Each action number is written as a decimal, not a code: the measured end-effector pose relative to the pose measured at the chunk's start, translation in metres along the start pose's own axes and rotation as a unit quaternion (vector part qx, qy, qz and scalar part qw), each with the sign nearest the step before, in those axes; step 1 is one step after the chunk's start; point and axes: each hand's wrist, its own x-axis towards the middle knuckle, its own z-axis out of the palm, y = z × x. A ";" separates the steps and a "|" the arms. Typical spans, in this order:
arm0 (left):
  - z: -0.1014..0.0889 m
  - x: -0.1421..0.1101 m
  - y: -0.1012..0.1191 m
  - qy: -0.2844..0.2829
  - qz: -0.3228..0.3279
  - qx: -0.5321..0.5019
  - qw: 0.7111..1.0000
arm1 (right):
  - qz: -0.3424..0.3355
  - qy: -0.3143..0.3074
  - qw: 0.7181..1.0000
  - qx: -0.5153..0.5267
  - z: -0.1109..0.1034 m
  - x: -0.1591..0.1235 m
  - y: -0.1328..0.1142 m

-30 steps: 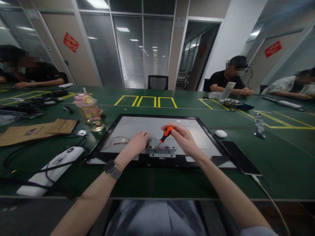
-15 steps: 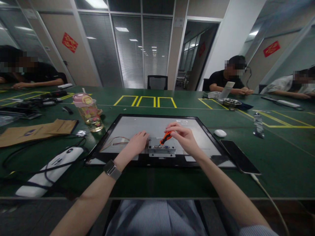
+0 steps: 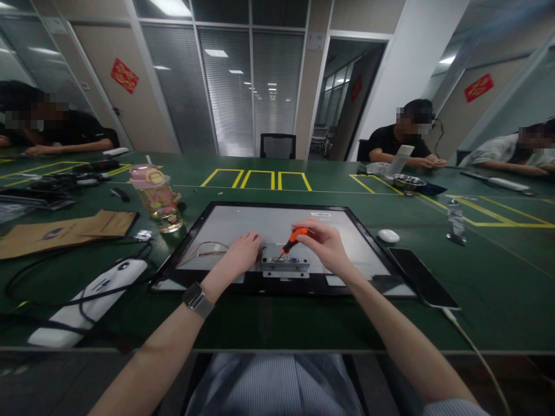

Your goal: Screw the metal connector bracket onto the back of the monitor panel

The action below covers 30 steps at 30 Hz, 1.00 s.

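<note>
A flat monitor panel (image 3: 243,222) with a black frame lies back-side up on the green table in front of me. A small grey metal bracket (image 3: 286,264) with connector ports sits on its near edge. My right hand (image 3: 323,242) pinches an orange-handled screwdriver (image 3: 293,238), tip down on the bracket's top. My left hand (image 3: 240,254) rests with curled fingers on the panel, touching the bracket's left side; a watch is on that wrist. Thin red and white wires (image 3: 203,248) lie on the panel to the left.
A pink-lidded bottle (image 3: 156,196), brown envelopes (image 3: 65,230) and a white power strip (image 3: 87,300) with black cables lie left. A white mouse (image 3: 389,235) and black phone (image 3: 422,277) with cable lie right. Other people sit at the far left and right of the table.
My right hand with the screwdriver dipped toward the bracket, then lifted slightly and turned; the tip stays on the bracket. My left hand has not moved.
</note>
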 end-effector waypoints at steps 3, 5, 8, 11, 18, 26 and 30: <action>-0.002 -0.001 0.001 -0.001 -0.004 -0.001 1.000 | 0.026 -0.048 0.998 0.040 -0.001 -0.001 -0.004; -0.004 -0.001 0.002 -0.001 -0.002 -0.004 1.000 | 0.033 -0.086 0.995 0.050 -0.002 -0.001 -0.008; -0.004 -0.001 0.003 -0.002 -0.001 -0.005 1.000 | 0.028 -0.115 0.992 0.030 -0.004 0.000 -0.012; -0.003 0.000 0.003 -0.003 -0.003 -0.002 1.000 | 0.010 -0.089 0.996 -0.005 -0.005 0.001 -0.008; -0.001 -0.001 0.001 0.003 0.001 0.004 1.000 | -0.100 0.011 0.979 -0.177 -0.005 0.001 -0.003; 0.004 0.001 -0.002 0.000 -0.002 -0.003 1.000 | -0.019 0.004 0.997 -0.078 -0.005 -0.001 0.003; 0.003 0.001 -0.001 0.004 0.003 0.002 1.000 | -0.060 0.055 0.986 -0.148 -0.004 0.000 0.000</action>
